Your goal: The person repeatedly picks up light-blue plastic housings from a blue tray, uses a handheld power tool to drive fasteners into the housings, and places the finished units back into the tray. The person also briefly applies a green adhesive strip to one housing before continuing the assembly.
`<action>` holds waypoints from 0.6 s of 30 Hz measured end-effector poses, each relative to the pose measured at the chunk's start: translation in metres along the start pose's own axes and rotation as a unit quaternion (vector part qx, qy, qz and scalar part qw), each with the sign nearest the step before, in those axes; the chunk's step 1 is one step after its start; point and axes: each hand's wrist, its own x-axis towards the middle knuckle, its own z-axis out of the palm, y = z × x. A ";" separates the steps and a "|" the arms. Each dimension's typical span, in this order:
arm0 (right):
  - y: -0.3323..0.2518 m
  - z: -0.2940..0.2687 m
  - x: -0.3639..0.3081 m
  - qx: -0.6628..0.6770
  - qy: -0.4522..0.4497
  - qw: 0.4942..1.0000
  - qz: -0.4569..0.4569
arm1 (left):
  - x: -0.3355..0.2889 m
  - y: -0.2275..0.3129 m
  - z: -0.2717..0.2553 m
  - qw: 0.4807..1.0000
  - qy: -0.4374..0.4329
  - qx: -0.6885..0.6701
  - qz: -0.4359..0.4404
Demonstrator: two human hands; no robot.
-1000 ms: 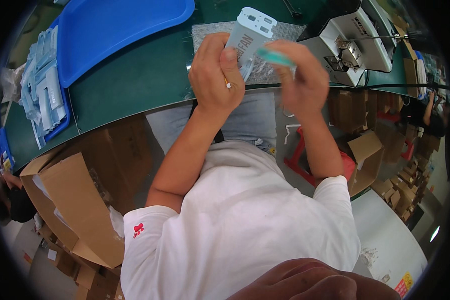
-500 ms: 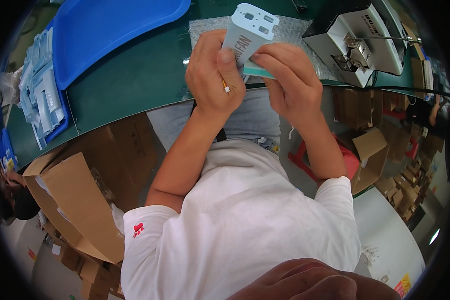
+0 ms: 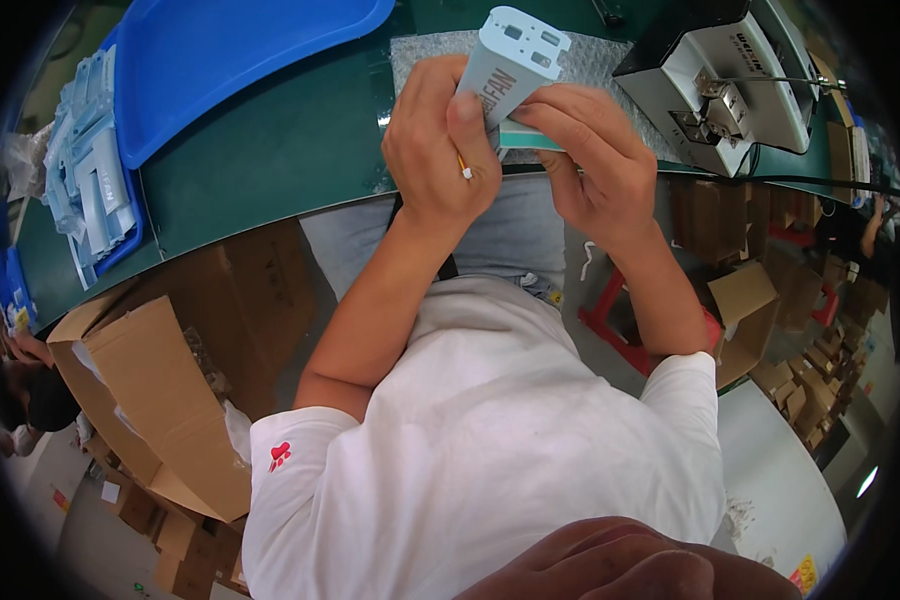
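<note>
My left hand [image 3: 435,145] is wrapped round a light-blue plastic casing [image 3: 507,72], thumb along its printed side. The casing is tilted, its end with several cutouts facing up and away. By the left thumb, a small white connector [image 3: 466,173] on a short yellow wire pokes out of the grip. Between the fingers and thumb of my right hand [image 3: 610,165] is a flat teal-and-white strip [image 3: 530,138], held against the casing's lower right side. Fingers hide part of the strip, so whether it is joined to the casing I cannot tell.
Under the hands, bubble wrap [image 3: 430,50] lies on the green table [image 3: 220,205]. A big blue tray [image 3: 240,50] is at the far left, beside light-blue plastic parts [image 3: 100,185]. A black-and-white box-like fixture [image 3: 710,100] with metal fittings stands right. Cardboard boxes [image 3: 165,390] stand below the table.
Both hands and the casing appear slightly farther right, along with the whole scene. More of the teal-and-white strip shows between the right fingers and the casing. Both grips stay closed.
</note>
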 end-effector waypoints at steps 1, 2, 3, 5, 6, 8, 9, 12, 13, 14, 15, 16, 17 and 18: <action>0.002 -0.001 0.000 0.002 0.000 1.000 0.009 | 0.000 0.000 -0.001 1.000 -0.009 0.006 -0.005; 0.003 -0.002 0.000 0.003 -0.001 1.000 0.018 | 0.000 0.001 -0.002 1.000 -0.017 0.012 -0.010; 0.004 -0.003 0.001 0.005 -0.002 1.000 0.028 | -0.001 0.002 -0.003 0.999 -0.025 0.018 -0.015; 0.003 -0.001 0.001 -0.020 0.001 1.000 0.011 | -0.002 0.001 -0.002 1.000 -0.019 0.013 -0.014; 0.003 0.000 0.001 -0.032 0.002 0.999 0.002 | -0.002 0.000 -0.001 1.000 -0.016 0.011 -0.013; 0.000 0.003 0.001 -0.062 0.014 0.998 -0.010 | -0.002 -0.001 0.000 1.000 -0.015 0.013 -0.011; -0.001 0.004 0.000 -0.077 0.020 0.997 -0.016 | -0.003 -0.002 0.000 1.000 -0.014 0.014 -0.009; -0.013 0.003 -0.002 -0.003 0.008 0.996 0.086 | -0.004 -0.006 0.002 1.000 0.003 -0.003 0.015; -0.010 0.000 -0.003 0.056 0.004 0.993 0.103 | -0.003 -0.005 0.002 1.000 0.000 -0.003 0.013; -0.002 -0.005 -0.005 0.115 -0.001 0.986 0.120 | -0.002 -0.004 0.001 1.000 -0.002 -0.003 0.012; 0.003 -0.010 -0.007 0.173 -0.005 0.975 0.137 | -0.001 -0.003 0.000 1.000 -0.004 -0.003 0.010; 0.008 -0.014 -0.006 0.133 0.007 0.984 0.116 | -0.001 -0.003 -0.001 1.000 -0.011 -0.005 0.000; 0.012 -0.019 -0.003 0.093 0.018 0.991 0.096 | -0.002 -0.003 -0.003 1.000 -0.017 -0.007 -0.010; 0.014 -0.022 -0.001 0.053 0.029 0.995 0.075 | -0.003 -0.002 -0.003 0.999 -0.023 -0.008 -0.021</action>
